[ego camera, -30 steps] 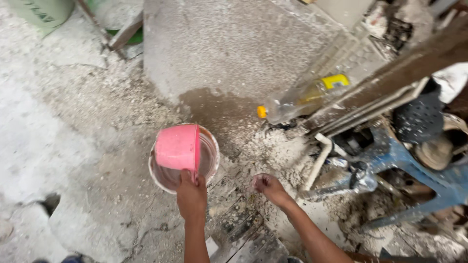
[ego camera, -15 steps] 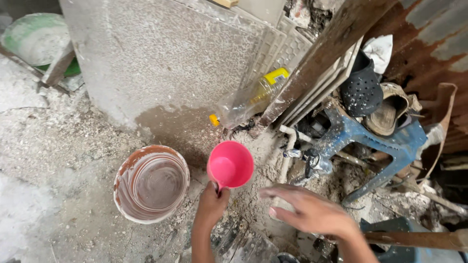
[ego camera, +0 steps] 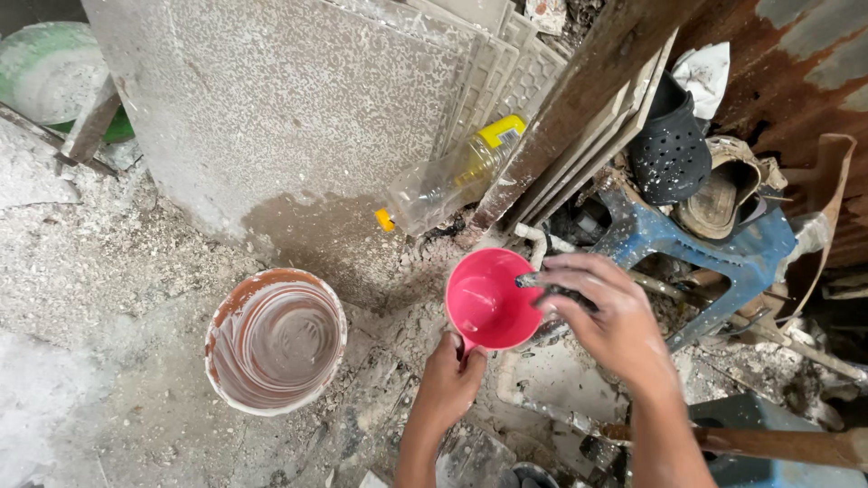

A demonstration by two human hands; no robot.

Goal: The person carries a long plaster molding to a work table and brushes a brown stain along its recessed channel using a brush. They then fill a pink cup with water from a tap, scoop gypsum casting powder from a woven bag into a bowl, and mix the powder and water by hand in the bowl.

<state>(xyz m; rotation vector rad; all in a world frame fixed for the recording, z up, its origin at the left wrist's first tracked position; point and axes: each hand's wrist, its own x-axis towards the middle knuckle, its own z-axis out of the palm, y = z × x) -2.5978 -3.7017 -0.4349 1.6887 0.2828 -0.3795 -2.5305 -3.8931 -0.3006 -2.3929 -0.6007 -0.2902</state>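
Head view, looking down at a rubble-strewn concrete floor (ego camera: 108,271). The left hand (ego camera: 449,384) is closed around the short handle of a pink round plastic scoop (ego camera: 488,300), which sits just right of the frame's centre with its open mouth facing up. The right hand (ego camera: 608,316) is at 3 o'clock of the scoop, fingers curled and pinching a small dark metal tap (ego camera: 533,282) that reaches over the scoop's rim; whether anything flows from it I cannot tell.

At 9 o'clock of the scoop, well apart from it, stands a white round bucket with a rust-brown rim (ego camera: 275,340), holding cloudy liquid. At 12 o'clock a clear plastic bottle with a yellow cap (ego camera: 448,181) lies tilted against a large grey speckled stone slab (ego camera: 271,108) that leans upright and closes off the top of the scene. Pale ribbed tiles (ego camera: 506,72) and a brown wooden plank (ego camera: 579,99) lean beside the slab. At 2 o'clock a blue plastic stool (ego camera: 696,244) carries a black perforated clog (ego camera: 669,149) and a worn brown sandal (ego camera: 723,194). A rusty corrugated metal sheet (ego camera: 796,81) walls in the right edge. A white pipe (ego camera: 533,239) runs down behind the scoop.

Open floor lies only at 8 to 10 o'clock, around the bucket; the right side is crowded with clutter close against the right hand.
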